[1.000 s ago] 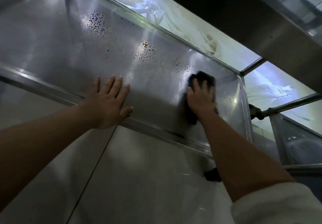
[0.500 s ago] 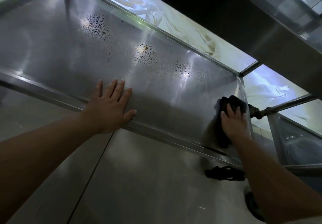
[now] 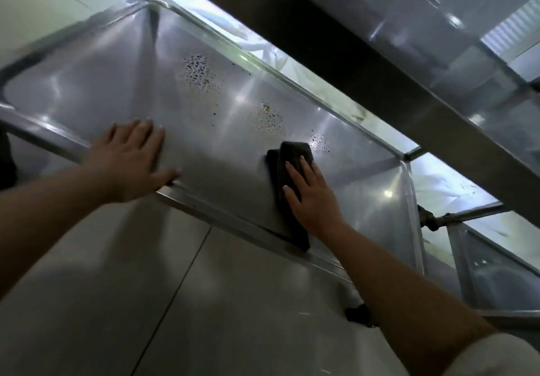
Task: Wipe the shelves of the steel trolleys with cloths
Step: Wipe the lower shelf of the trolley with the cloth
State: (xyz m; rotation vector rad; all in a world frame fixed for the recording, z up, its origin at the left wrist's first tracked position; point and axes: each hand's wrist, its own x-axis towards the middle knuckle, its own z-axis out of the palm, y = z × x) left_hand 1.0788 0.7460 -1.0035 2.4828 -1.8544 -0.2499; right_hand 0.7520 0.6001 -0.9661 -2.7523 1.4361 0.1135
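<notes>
A steel trolley shelf (image 3: 122, 83) fills the upper left of the head view, tilted in the frame. Patches of dark droplets (image 3: 200, 73) and a smaller yellowish patch (image 3: 270, 121) dot its far half. My right hand (image 3: 314, 197) presses flat on a dark folded cloth (image 3: 287, 168) near the shelf's middle, just below a small droplet patch (image 3: 318, 141). The cloth's lower end hangs over the near rim. My left hand (image 3: 131, 156) rests flat on the shelf at its near rim, fingers straight and spread.
An upper steel shelf (image 3: 380, 62) overhangs at top right. A second trolley shelf (image 3: 496, 273) stands at the right, joined by a black clamp (image 3: 428, 220). A black caster (image 3: 358, 314) shows under the near rim (image 3: 222, 214). Pale tiled floor (image 3: 146, 302) lies below.
My right hand slid the cloth from the shelf's right corner back left toward the middle. The view shifted, showing more of the shelf's left end. My left hand stayed flat at the near rim.
</notes>
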